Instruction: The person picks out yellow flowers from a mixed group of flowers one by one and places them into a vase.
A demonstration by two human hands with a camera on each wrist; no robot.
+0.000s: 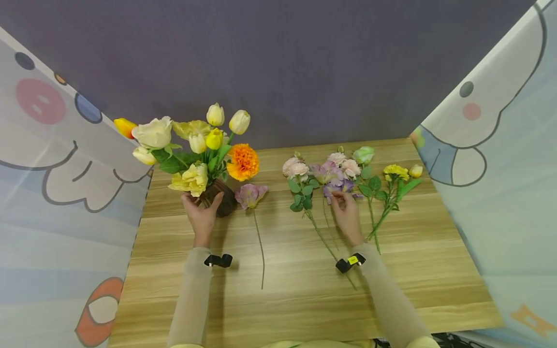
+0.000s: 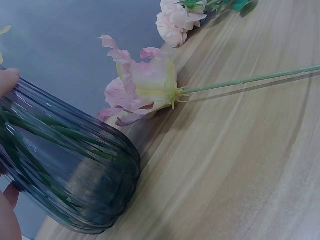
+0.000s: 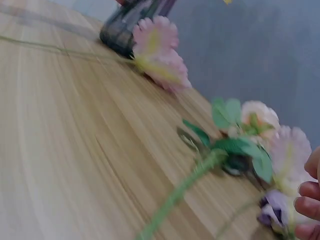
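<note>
A dark ribbed glass vase point(image 1: 223, 205) full of flowers stands at the left of the table. My left hand point(image 1: 201, 217) grips its side, thumb and fingers around the glass. Green stems show through the vase point(image 2: 115, 145) in the left wrist view. Beside it lies a pink-lilac flower point(image 1: 251, 195) on a long thin stem. My right hand point(image 1: 346, 215) is at a purple flower point(image 1: 340, 187), its fingers bent at the petals. In the right wrist view the fingertips point(image 3: 309, 207) are beside the purple flower point(image 3: 272, 209); whether they pinch it is unclear.
Pale pink roses point(image 1: 296, 169) lie left of my right hand, with another lilac flower point(image 1: 326, 173) close by. To the right lie a green-white rose point(image 1: 363, 154), a yellow flower point(image 1: 395, 171) and a white tulip point(image 1: 416, 171). A dark wall point(image 1: 278, 72) rises behind the wooden table point(image 1: 287, 309).
</note>
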